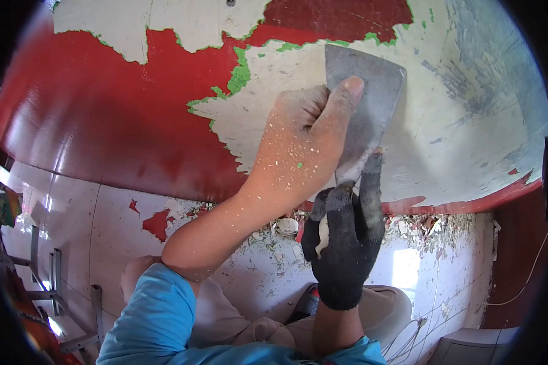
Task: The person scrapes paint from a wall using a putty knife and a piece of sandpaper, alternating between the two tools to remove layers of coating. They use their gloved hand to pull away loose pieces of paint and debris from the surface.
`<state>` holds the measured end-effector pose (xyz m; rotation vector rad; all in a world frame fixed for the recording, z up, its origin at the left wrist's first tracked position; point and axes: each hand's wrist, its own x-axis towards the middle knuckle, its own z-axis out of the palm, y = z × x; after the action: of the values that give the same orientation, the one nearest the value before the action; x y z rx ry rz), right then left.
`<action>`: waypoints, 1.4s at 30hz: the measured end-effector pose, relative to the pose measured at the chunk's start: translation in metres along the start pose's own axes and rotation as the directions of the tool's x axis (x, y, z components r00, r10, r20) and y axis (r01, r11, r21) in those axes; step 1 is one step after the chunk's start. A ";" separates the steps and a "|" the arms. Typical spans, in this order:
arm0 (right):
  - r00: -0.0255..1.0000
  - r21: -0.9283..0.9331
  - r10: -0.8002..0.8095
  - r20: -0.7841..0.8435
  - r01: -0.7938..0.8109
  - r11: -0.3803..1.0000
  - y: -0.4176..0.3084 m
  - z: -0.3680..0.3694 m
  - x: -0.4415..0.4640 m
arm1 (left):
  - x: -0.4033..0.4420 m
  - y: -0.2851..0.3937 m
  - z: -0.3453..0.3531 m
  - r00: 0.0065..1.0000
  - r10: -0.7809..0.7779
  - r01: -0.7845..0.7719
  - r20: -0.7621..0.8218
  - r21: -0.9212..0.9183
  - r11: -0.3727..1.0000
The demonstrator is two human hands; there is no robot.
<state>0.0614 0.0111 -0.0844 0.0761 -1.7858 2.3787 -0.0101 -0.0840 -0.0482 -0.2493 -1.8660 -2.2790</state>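
A wide-bladed metal scraper (374, 91) lies with its broad edge against a large curved surface, on a cream patch (286, 73) bordered by red paint (134, 115). My left hand (307, 131) is bare and dusted with pale flakes. Its thumb presses on the blade's face while the other fingers curl in, partly hidden. Below it, my right hand (347, 249), in a black glove, is closed round the scraper's lower end, one finger stretched along the blade. The glove and fingers hide the handle. Thin green edges (240, 76) line the torn red paint.
Paint flakes and scraps (426, 228) litter the pale tiled floor (225, 267) beneath the curved surface. A larger red flake (156, 225) lies to the left. Metal frame pieces (55, 283) stand at far left; a thin cable (523, 286) runs at right.
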 end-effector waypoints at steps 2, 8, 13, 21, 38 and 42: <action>1.000 0.079 0.030 0.006 -0.030 0.996 0.005 -0.002 0.006 | 0.001 -0.002 0.004 1.000 -0.010 0.010 -0.007 -0.026 1.000; 0.994 -0.182 -0.051 0.098 0.068 0.981 0.005 -0.006 0.006 | 0.004 -0.005 0.008 0.955 0.262 -0.242 -0.140 0.144 0.959; 0.998 0.085 -0.029 0.061 0.024 0.996 0.012 -0.006 0.002 | -0.001 -0.009 0.013 0.975 0.164 -0.158 -0.150 0.051 0.986; 0.959 -0.227 -0.247 0.136 0.273 0.935 -0.025 0.017 0.023 | 0.013 0.033 -0.003 0.969 0.221 -0.243 -0.111 -0.251 0.937; 0.964 -0.001 -0.267 0.016 0.267 0.964 0.037 -0.005 0.005 | -0.011 -0.008 0.005 0.995 0.018 0.003 0.102 -0.202 0.979; 0.973 -0.080 -0.232 0.011 0.232 0.969 0.023 -0.009 0.008 | -0.011 -0.006 0.011 0.991 0.003 0.028 0.134 -0.230 0.973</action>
<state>0.0508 0.0139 -0.1074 0.2620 -1.7637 2.1423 -0.0005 -0.0716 -0.0545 -0.4344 -1.6602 -2.5465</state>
